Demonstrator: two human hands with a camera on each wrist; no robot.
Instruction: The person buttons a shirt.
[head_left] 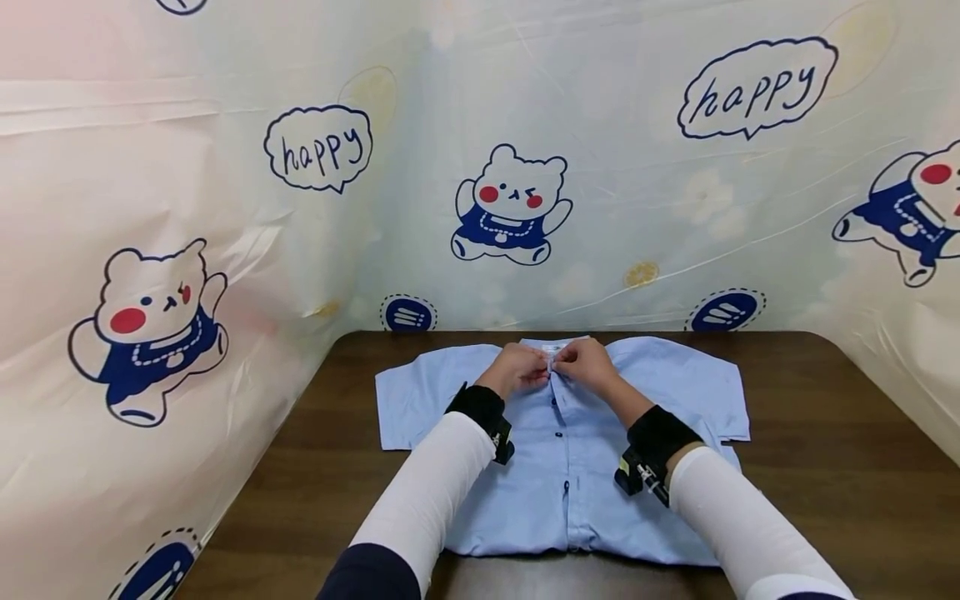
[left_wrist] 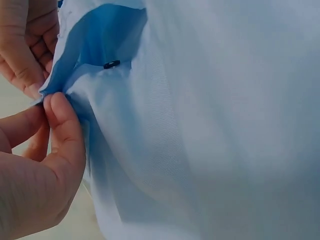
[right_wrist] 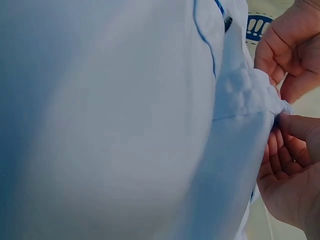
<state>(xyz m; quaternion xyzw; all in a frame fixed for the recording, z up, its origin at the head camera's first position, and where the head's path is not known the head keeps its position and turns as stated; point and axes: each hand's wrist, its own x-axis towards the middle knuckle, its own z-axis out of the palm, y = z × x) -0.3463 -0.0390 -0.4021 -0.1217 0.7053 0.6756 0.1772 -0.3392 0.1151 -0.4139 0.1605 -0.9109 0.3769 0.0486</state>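
Note:
A light blue short-sleeved shirt [head_left: 517,492] lies front up, collar at the far end. Just below the collar, my left hand [head_left: 519,368] pinches the placket edge between thumb and fingers. Opposite it, my right hand [head_left: 587,365] pinches the same spot with thumb and forefinger. In the left wrist view, the left hand [left_wrist: 42,170] grips the folded cloth from below and the right fingers meet it from above. A dark button [left_wrist: 111,64] shows inside the gaping placket. The right wrist view has the right hand [right_wrist: 295,175] at the cloth's edge; the top button is hidden.
The shirt lies on a dark brown wooden table [head_left: 825,467]. Behind and beside it hangs a pale curtain [head_left: 600,208] printed with bears and "happy" bubbles. Several dark buttons, one a lower button [head_left: 558,434], run down the shirt front.

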